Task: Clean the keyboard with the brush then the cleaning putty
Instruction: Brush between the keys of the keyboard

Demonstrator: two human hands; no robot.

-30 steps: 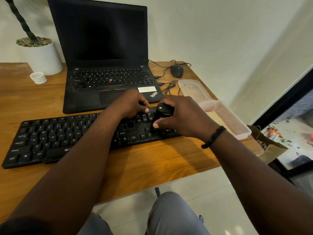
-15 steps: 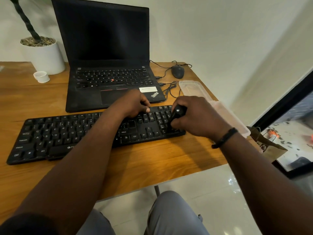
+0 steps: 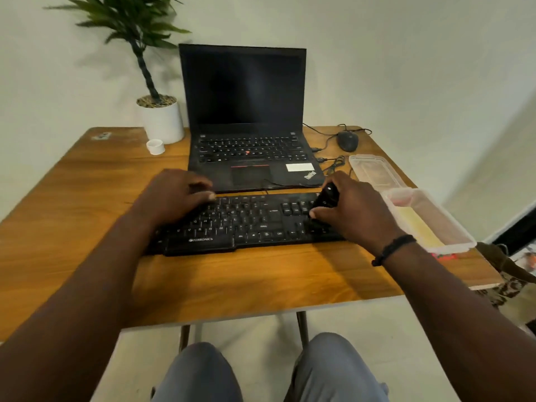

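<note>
Wooden table (image 3: 87, 204): right hand (image 3: 352, 211) grips brush (image 3: 326, 197) on keyboard (image 3: 246, 224) (left hand (image 3: 174, 195) rests there, fingers curled).

My left hand (image 3: 177, 195) has slid from the keyboard's (image 3: 246, 224) middle to its left half; my right hand (image 3: 352, 211) has carried the brush (image 3: 326, 195) from the arrow keys to the right end; my head has lifted, showing more of the plant (image 3: 130, 21).

Both my forearms are bare, no sleeves in sight. On my right wrist sits a black bracelet (image 3: 392, 250), beaded or braided, though blur keeps me from telling which. My trousers (image 3: 333, 369) are grey, covering both knees at the bottom edge.
</note>
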